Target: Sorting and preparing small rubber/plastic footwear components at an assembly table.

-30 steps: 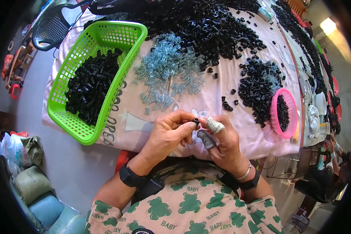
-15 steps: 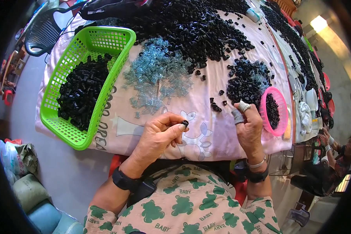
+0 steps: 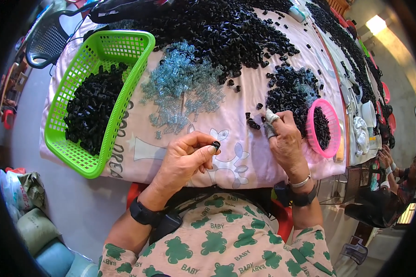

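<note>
My left hand [image 3: 188,154] is closed in a pinch on a small black plastic ring-shaped part [image 3: 216,145], held above the pink cloth. To its right, my right hand [image 3: 287,141] reaches low over the cloth. Its thumb and index finger wear pale cloth wraps and stand apart. Their tips are beside a few loose black plastic parts [image 3: 252,123]; whether they touch one is not clear. Just beyond lies a mound of black parts [image 3: 286,94] mixed with clear bluish pieces. A pink basket [image 3: 337,134] holding thin black pieces stands right of that hand.
A green basket [image 3: 120,108] of black parts stands at the left. Clear bluish small springs [image 3: 180,87] lie spread beside it. Behind them is a large heap of black parts [image 3: 226,37]. Another person's hands [image 3: 387,161] show at the far right.
My right hand has moved left and down from beside the mound to the loose black parts, its fingers now reaching forward. My left hand keeps its pinch on the black part, nearly still.
</note>
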A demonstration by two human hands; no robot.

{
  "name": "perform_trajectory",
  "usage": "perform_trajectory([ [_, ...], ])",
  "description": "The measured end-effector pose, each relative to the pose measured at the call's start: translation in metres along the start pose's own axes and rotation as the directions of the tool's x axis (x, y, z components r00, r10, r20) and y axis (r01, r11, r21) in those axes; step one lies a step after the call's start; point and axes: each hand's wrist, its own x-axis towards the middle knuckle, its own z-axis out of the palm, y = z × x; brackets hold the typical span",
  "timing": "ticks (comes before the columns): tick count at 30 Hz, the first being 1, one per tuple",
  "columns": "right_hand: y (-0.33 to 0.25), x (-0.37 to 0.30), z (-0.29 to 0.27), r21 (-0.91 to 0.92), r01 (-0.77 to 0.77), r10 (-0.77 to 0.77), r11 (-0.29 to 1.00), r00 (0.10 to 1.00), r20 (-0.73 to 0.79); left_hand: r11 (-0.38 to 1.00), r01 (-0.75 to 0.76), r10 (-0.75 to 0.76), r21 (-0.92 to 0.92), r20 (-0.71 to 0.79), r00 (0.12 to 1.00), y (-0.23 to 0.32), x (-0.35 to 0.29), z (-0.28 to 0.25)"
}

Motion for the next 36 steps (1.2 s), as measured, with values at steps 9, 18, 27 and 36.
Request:
perform_trajectory([
  [9,0.005,-0.023,-0.008,-0.026,-0.036,0.037,0.999,0.999,0.011,1.000,0.001,0.000,0.027,-0.008,1.000,0.001,0.001,0.000],
  [18,0.002,-0.019,-0.005,0.059,-0.055,0.057,0.997,0.998,-0.028,1.000,-0.001,0.001,0.001,0.002,1.000,0.000,0.002,-0.001],
  [27,0.002,-0.019,0.001,-0.090,0.107,-0.108,0.990,0.994,-0.008,1.000,0.009,-0.009,0.004,0.004,1.000,0.006,0.000,0.003],
  [36,-0.035,-0.022,0.007,0.868,-0.219,0.132,0.445,0.975,0.178,0.999,-0.021,0.021,0.024,0.023,1.000,0.002,0.002,0.000],
])
